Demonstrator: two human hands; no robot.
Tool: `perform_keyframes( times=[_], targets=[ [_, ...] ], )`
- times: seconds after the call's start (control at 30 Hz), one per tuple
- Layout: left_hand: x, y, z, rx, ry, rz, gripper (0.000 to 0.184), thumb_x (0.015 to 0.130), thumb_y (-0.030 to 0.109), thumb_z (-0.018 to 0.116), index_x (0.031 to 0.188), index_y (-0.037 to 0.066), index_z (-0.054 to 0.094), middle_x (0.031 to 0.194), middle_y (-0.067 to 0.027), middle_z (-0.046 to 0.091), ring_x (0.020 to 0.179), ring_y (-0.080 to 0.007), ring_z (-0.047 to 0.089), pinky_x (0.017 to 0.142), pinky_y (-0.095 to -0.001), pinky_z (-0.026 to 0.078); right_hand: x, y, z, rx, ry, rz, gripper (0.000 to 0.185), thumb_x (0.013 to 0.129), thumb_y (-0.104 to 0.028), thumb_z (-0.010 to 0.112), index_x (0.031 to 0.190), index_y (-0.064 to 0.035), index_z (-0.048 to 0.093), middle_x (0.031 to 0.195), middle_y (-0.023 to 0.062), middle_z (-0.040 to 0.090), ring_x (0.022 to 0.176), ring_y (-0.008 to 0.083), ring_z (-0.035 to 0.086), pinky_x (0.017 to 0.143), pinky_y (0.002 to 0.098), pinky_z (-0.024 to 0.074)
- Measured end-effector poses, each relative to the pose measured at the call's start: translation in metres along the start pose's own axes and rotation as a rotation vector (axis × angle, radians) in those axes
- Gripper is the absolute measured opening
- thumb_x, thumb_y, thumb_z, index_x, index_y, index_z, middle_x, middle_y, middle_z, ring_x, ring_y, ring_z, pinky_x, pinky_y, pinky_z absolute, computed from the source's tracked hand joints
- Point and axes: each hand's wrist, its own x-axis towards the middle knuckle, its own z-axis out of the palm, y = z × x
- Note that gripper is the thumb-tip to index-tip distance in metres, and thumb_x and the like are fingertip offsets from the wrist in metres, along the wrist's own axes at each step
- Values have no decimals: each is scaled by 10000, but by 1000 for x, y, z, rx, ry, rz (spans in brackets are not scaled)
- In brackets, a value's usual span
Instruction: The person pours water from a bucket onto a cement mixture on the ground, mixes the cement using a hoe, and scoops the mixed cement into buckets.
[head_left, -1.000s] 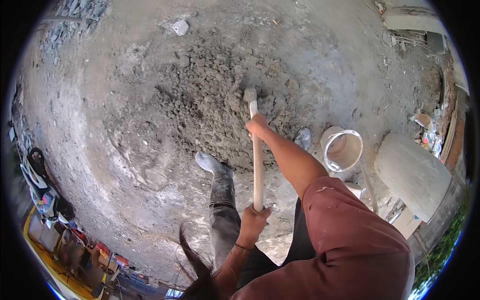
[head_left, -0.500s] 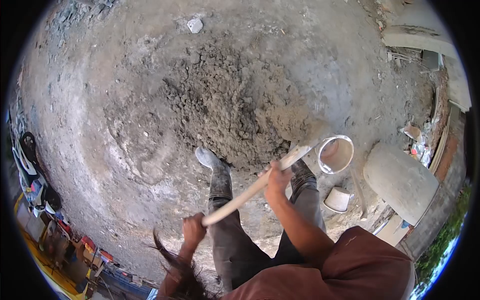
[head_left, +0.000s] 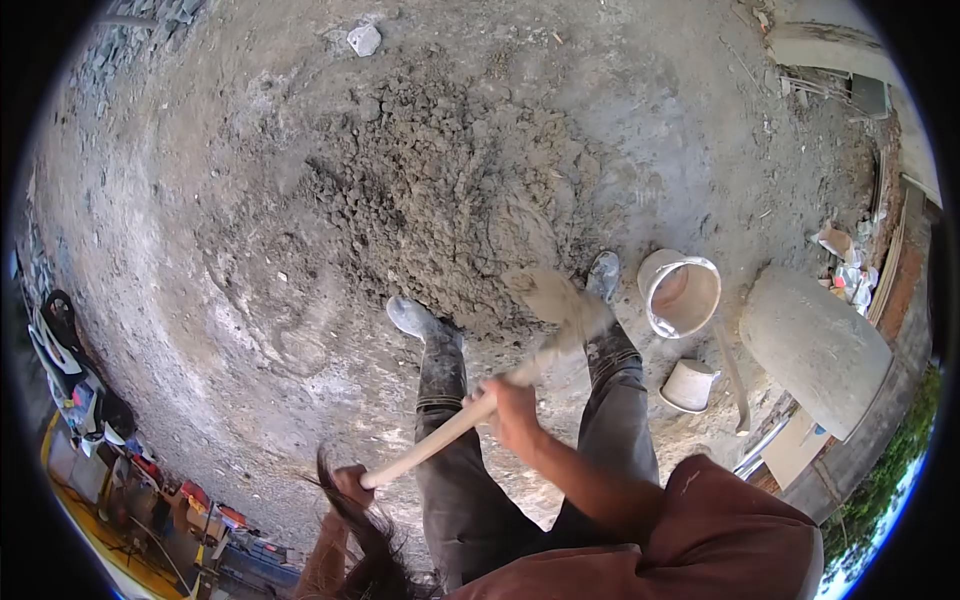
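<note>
the wooden handle [head_left: 432,446] is clamped by left hand [head_left: 352,485] and right hand [head_left: 513,410], spaced apart; its blurred blade [head_left: 552,296] should be steered clear of the right boot [head_left: 604,271].

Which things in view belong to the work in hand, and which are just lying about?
In use:
long-handled tool, gripped by left hand and right hand
grey heap before the boots

Apparently lying about, untouched:
large bucket
small bucket
wooden stick
pale lump beyond the heap
</note>
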Motion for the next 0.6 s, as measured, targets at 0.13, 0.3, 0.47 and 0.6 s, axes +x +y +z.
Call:
perform_keyframes(
  times=[0.13, 0.3, 0.47, 0.6],
  targets=[
    [61, 191, -32, -33, -63, -130, 238, 809, 271, 785, 779, 44, 722, 727, -241, 684, 712, -446, 689, 660, -513, 556, 190, -93, 18, -144, 11, 139, 124, 882, 28, 606, 939, 35, 496, 734, 112, 487, 543, 259, 507, 535, 470, 515],
    [149, 237, -47, -194, 54, -151, 293, 819, 330, 784, 867, 47, 723, 773, -230, 703, 734, -438, 695, 677, -517, 564, 209, -185, 63, -191, 99, -111, 109, 889, 1, 615, 963, -1, 536, 715, 94, 471, 526, 236, 460, 500, 434, 459],
    [192, 316, -8, -450, -170, 201, 319, 847, 271, 765, 1037, 23, 702, 874, -249, 711, 814, -442, 696, 740, -501, 552, 150, -325, 24, -180, 84, -382, 77, 875, 20, 622, 928, 22, 567, 686, 57, 521, 499, 172, 494, 437, 362, 459],
    [267, 425, 23, -721, -161, 318, 387, 847, 276, 762, 1086, -14, 666, 926, -277, 695, 895, -462, 676, 810, -503, 532, 179, -453, 3, -457, 87, -847, 132, 878, -85, 681, 892, 20, 603, 692, 104, 606, 495, 216, 572, 438, 383, 480]
  ],
)
